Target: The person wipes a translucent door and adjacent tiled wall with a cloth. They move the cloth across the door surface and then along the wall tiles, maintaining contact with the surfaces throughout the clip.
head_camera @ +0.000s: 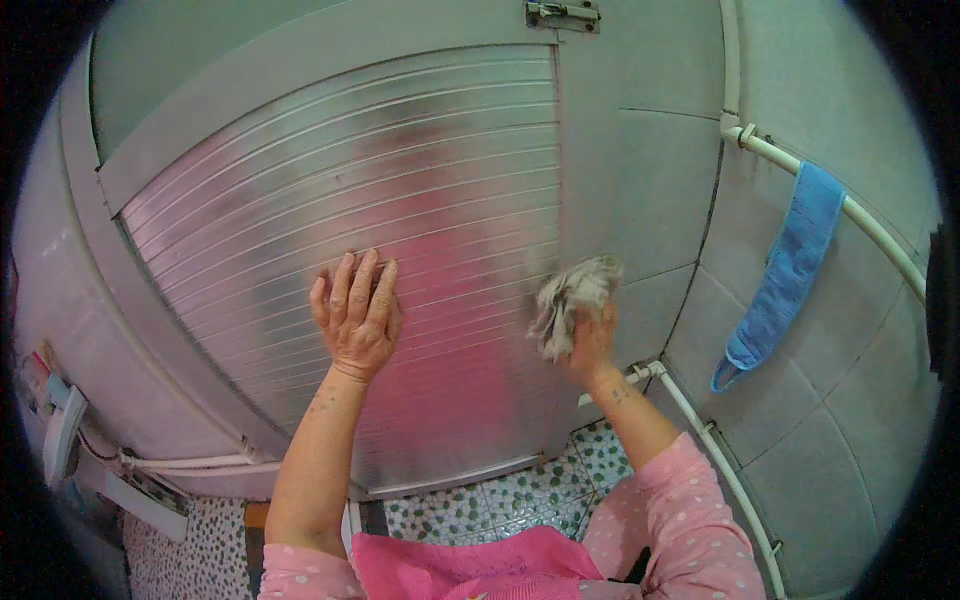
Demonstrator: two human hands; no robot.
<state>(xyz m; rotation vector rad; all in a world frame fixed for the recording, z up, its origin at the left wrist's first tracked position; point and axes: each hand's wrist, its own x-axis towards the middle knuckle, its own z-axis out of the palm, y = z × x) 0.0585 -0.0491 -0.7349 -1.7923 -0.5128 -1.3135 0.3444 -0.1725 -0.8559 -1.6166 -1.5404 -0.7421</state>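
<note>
A door panel point(450, 180) of ribbed, shiny metal-like sheet stands in front of me, set in a pale frame point(592, 150). Against its lower middle rests my left hand point(358, 311), palm down on the ribs, fingers slightly spread and holding nothing. My right hand point(595, 334) grips a crumpled, grey-white cloth point(579, 292) at the right side of the panel, by the frame. The cloth hides part of that hand's fingers. A blurred pink reflection runs down the panel's middle.
A metal slide bolt point(562, 15) sits on the frame's top. To the right, a blue strap-like cloth point(784, 270) hangs over a white pipe point(892, 240) along the tiled wall point(802, 420). Another pipe point(705, 435) runs low. Pebble-patterned tiles point(495, 502) cover the floor.
</note>
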